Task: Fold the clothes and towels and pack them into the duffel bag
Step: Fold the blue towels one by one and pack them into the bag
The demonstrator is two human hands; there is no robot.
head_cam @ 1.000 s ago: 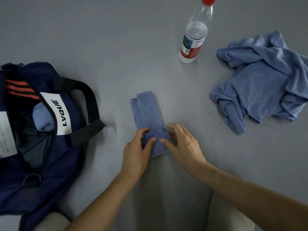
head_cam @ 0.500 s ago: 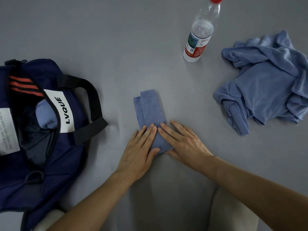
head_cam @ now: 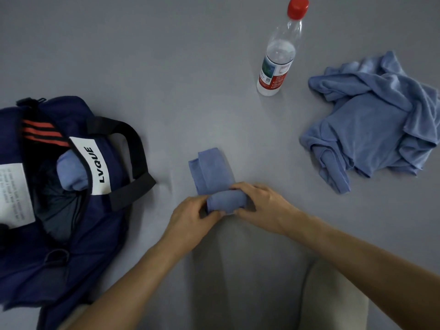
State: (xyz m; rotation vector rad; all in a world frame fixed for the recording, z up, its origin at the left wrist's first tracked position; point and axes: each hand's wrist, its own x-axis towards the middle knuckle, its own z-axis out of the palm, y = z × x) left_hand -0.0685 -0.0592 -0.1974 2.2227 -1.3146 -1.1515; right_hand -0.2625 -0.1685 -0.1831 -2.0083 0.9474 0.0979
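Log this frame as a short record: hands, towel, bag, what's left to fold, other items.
left hand: grips the rolled near end of the small blue towel
right hand: grips the same roll from the other side
towel state: near end rolled, far end flat on the table
duffel bag: open, left of the towel, a blue cloth roll inside
unfolded: crumpled blue pile, far right
other: water bottle, upright, red cap

Perhaps a home packing spot: grey cloth-covered surface (head_cam: pixel 142 55), duffel bag (head_cam: pixel 71 234), water bottle (head_cam: pixel 277 60), crumpled laundry (head_cam: pixel 371 129).
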